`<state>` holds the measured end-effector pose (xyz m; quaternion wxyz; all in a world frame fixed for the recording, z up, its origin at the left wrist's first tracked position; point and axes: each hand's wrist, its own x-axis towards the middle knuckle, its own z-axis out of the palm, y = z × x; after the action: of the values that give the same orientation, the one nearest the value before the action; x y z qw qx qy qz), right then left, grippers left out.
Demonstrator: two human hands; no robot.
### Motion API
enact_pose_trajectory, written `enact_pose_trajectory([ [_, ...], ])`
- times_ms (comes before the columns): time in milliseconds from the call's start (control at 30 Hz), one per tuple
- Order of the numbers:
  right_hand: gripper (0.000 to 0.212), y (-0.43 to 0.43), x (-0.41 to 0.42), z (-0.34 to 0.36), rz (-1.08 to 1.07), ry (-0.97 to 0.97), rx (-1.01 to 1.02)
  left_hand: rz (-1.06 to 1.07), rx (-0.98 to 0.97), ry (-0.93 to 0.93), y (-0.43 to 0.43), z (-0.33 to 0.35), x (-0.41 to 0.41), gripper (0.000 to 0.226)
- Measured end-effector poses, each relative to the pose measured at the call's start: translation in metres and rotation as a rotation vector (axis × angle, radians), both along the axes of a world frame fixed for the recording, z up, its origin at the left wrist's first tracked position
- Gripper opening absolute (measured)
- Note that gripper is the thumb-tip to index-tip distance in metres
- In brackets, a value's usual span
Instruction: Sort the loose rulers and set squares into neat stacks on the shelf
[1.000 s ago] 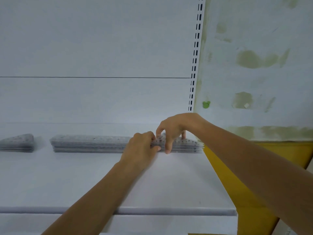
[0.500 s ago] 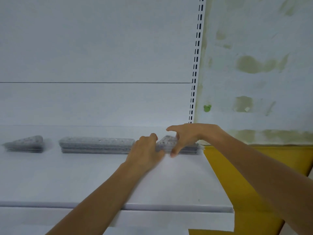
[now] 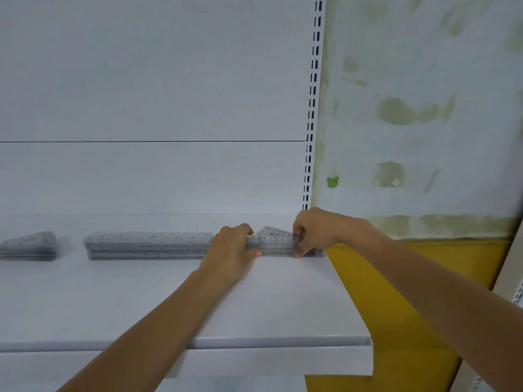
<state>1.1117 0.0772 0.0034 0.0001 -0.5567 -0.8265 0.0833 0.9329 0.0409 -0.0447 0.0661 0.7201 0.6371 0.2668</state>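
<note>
set square stack (image 3: 276, 244): right end of shelf (image 3: 141, 301), near back, just beside ruler stack (image 3: 147, 246). second set square pile (image 3: 28, 246): far left, well apart.
left hand (image 3: 232, 250): fingers curled over stack's left end, thumb on front edge.
right hand (image 3: 311, 233): pinches stack's right end, thumb at front, fingers on top.
handling (judged): thin clear plastic, light, stiff, slick; sheets likely slide over each other. grip by edges, press from both ends to square up. corners probably brittle.

We see three flat grey stacks at the far side of the white shelf (image 3: 141, 295): left set squares (image 3: 28, 246), a long ruler stack (image 3: 147, 246) in the middle, right set squares (image 3: 276, 242) just beside it
</note>
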Motion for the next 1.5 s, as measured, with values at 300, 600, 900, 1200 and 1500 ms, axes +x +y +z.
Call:
enact_pose_trajectory([
  [300, 0.039, -0.003, -0.001, 0.002, 0.003, 0.017, 0.009, -0.013, -0.015, -0.056, 0.005, -0.001, -0.003, 0.050],
  [600, 0.043, 0.000, 0.007, 0.000, -0.022, 0.064, -0.027, -0.012, -0.048, 0.005, -0.002, 0.000, 0.002, 0.046],
  [900, 0.024, -0.007, 0.015, 0.001, -0.121, 0.043, -0.083, -0.024, -0.065, 0.031, 0.002, 0.000, -0.001, 0.043],
  [1200, 0.019, -0.002, 0.015, -0.003, -0.095, -0.005, -0.054, -0.001, -0.048, 0.067, -0.004, 0.001, -0.001, 0.041],
  [1500, 0.072, -0.008, 0.015, 0.000, -0.114, -0.094, -0.032, -0.005, 0.174, 0.346, -0.014, 0.014, 0.004, 0.043],
])
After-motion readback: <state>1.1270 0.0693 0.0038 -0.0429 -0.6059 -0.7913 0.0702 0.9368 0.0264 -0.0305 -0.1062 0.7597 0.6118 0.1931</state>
